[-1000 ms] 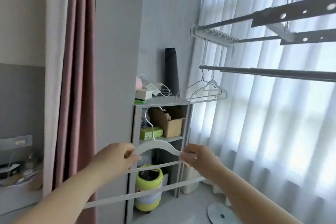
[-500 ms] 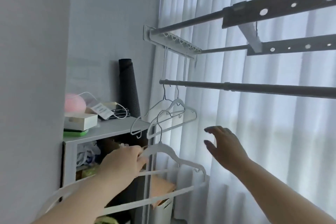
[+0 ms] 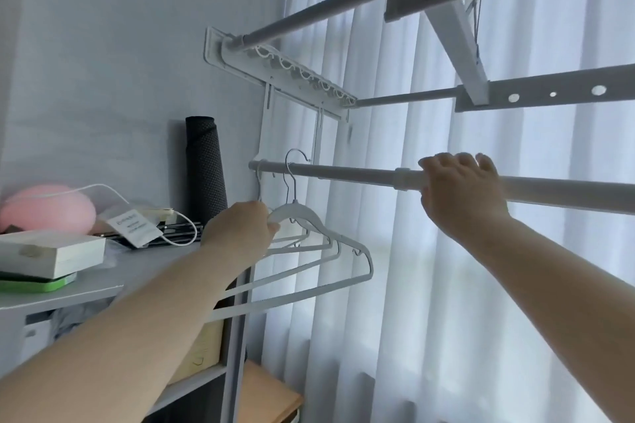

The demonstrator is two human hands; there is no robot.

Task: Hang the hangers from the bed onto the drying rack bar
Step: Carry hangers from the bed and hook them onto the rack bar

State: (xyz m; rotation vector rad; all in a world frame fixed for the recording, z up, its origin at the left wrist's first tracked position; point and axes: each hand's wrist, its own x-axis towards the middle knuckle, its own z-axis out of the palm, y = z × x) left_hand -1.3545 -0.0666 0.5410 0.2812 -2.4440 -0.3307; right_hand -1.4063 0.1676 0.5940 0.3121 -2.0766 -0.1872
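A white hanger [image 3: 319, 227] hangs with its metal hook over the lower drying rack bar [image 3: 347, 173], near the bar's left end. My left hand [image 3: 240, 233] grips that hanger's left shoulder. Behind it hang two more white hangers [image 3: 295, 244], partly hidden by my hand. My right hand [image 3: 460, 189] is closed over the same bar further right, beside its joint collar.
Two higher rack bars [image 3: 309, 14] and a white bracket [image 3: 285, 69] run overhead. White curtains [image 3: 412, 285] hang behind. At left stands a grey shelf [image 3: 137, 268] with a black roll [image 3: 204, 165], a pink lamp [image 3: 48, 209] and boxes [image 3: 51, 251].
The view moved closer to the rack. My left hand lifted the hanger, whose hook now sits over the lower bar. My right hand rose from mid-air and closed on the bar.
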